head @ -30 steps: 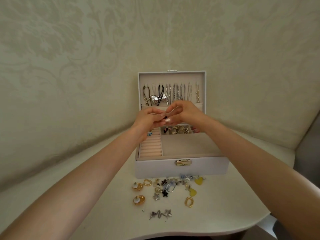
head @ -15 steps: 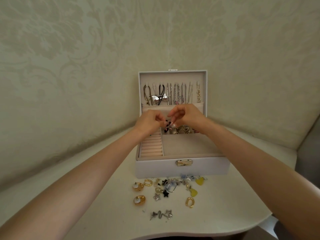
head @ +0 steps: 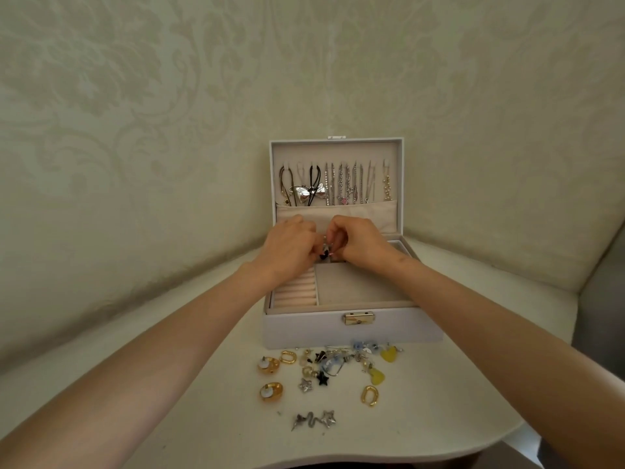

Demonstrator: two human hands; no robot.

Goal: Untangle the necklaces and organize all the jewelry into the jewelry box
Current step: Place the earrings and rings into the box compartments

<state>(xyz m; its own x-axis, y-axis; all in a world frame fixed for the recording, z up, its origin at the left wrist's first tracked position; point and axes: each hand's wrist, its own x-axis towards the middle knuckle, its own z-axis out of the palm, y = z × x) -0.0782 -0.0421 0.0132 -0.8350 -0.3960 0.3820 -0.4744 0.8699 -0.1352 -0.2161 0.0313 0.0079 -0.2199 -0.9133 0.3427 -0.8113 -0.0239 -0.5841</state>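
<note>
A white jewelry box (head: 351, 328) stands open against the wall. Several necklaces (head: 341, 184) hang on hooks inside its raised lid. My left hand (head: 291, 247) and my right hand (head: 358, 243) meet over the back compartments of the box, fingers curled. Between their fingertips they pinch a small piece of jewelry (head: 325, 253) with a dark part and a silver part. What lies in the back compartments is hidden under my hands. Loose earrings and charms (head: 338, 365) lie on the table in front of the box.
The ring rolls (head: 297, 294) sit at the box's front left, beside a large beige compartment (head: 358, 287). Gold hoops (head: 369, 396), yellow hearts (head: 377, 376) and silver star pieces (head: 314, 419) are scattered near the table's curved front edge (head: 372, 458). A patterned wall rises behind.
Both hands have come down from lid height to just above the back compartments, still holding the small piece between them.
</note>
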